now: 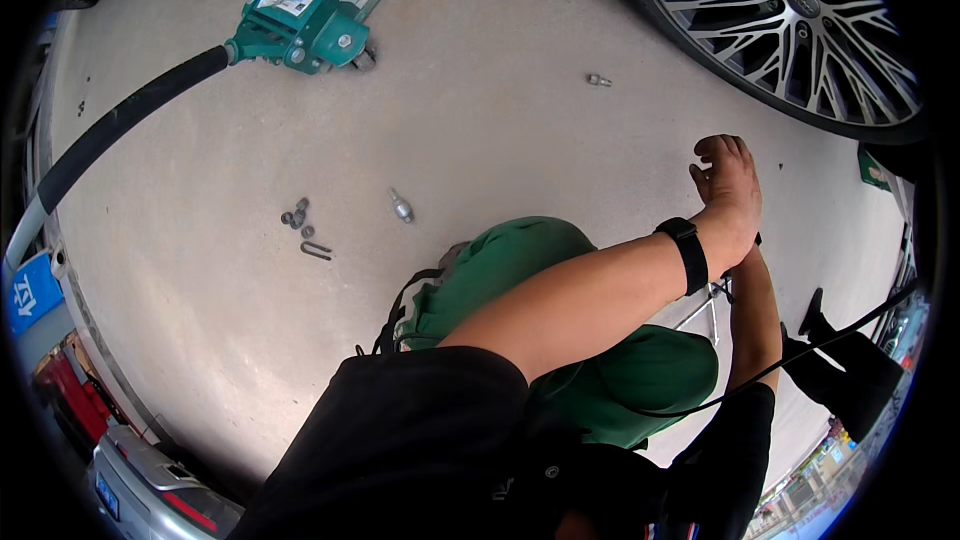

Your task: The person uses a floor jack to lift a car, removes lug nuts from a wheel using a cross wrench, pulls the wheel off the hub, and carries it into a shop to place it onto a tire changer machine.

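Farthest left of the wheel (803,3), and nearer the person than it, stand a red car (78,402) and a silver car (150,475); a blue sign (32,295) lies on that side too. The jack (337,37), green, sits well to the left of the wheel on the floor (250,320), its dark handle (130,110) running farther left still.

Left of the wheel, on the person's side of it, a few dark nuts (301,207) lie grouped with a U-shaped clip (316,245) just beside them. A silver fitting (402,206) lies alone, a little closer to the wheel than the nuts. The person's green trousers (530,250) fill the near side, and a small fitting (598,80) lies just left of the wheel.

On the person's side of the wheel, thin metal rods (714,320) show beside the right forearm. The left hand (730,185), banded at the wrist, is raised nearest the wheel, its grip loosely curled and released, with nothing seen in it. The right hand (745,258), farther from the wheel, is mostly hidden behind the left wrist; whether its grip holds the rods cannot be told. Farthest right, on the near side of the wheel, is another person's dark trouser leg (850,380).
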### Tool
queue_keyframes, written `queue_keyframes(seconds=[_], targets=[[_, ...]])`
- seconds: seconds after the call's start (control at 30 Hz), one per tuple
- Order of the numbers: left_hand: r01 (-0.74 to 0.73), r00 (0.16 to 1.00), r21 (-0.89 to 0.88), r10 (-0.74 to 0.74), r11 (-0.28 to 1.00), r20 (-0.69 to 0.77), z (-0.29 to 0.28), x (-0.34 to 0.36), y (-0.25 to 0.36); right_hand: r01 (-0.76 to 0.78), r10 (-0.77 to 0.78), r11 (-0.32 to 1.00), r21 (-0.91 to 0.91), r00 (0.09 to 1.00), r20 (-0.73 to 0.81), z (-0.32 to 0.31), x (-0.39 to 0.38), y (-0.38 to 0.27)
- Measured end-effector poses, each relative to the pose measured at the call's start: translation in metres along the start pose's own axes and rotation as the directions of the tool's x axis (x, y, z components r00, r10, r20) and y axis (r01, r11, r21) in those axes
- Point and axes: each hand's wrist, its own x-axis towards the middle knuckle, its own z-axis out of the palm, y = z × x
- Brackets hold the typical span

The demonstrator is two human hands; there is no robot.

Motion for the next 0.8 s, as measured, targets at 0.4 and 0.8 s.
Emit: queue_keyframes(seconds=[0.4, 0.8], targets=[[0.111, 0.822, -0.458, -0.341, 0.882, -0.456, -0.002, 0.023, -0.055, 0.046, -0.058, 0.988, -0.150, 0.995, -0.079, 0.160, 0.181, -0.114], [-0.134, 0.708, -0.587, -0.337, 0.798, -0.620, 0.001, 0.032, -0.049, -0.012, -0.421, 0.778, 0.628, 0.733, 0.535, 0.199, 0.080, -0.339]])
